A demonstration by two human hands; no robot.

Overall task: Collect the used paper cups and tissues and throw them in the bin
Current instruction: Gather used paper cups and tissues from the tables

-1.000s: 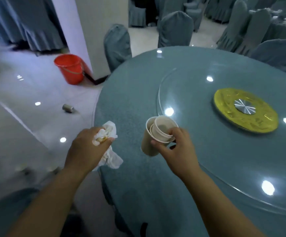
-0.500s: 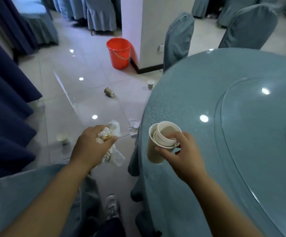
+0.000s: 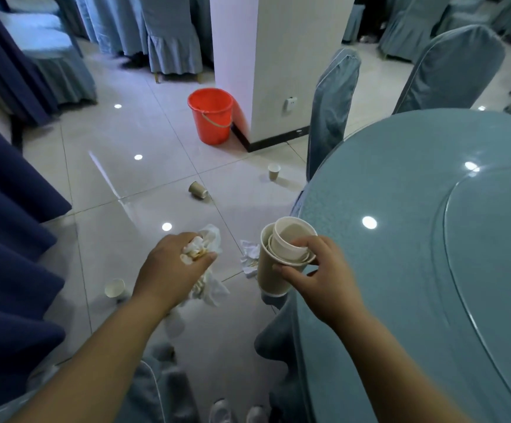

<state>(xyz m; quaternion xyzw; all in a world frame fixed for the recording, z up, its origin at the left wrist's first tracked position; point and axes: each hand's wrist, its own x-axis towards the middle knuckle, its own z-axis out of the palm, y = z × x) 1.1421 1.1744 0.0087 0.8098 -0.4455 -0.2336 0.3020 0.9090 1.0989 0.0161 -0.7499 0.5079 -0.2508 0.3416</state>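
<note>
My left hand [image 3: 171,270] grips a wad of crumpled white tissues [image 3: 208,264] that hangs below the fist. My right hand [image 3: 321,276] holds a stack of nested paper cups [image 3: 281,254] at the table's edge. On the floor lie more paper cups: one on its side [image 3: 197,189], one upright near the chair [image 3: 274,171], one at the left [image 3: 115,288]. A crumpled tissue [image 3: 249,257] lies on the floor between my hands. The red bucket [image 3: 213,116] stands by the white pillar, well ahead of both hands.
A round table [image 3: 431,239] under blue cloth and glass fills the right. Covered chairs [image 3: 330,105] stand at its far edge. A white pillar [image 3: 278,56] rises behind the bucket. Dark blue fabric [image 3: 6,239] hangs on the left. My shoes [image 3: 235,412] show at the bottom.
The view has turned left, away from the table toward the floor and the red bucket, which appears nearer. Both hands keep their hold on the tissues and the cups.
</note>
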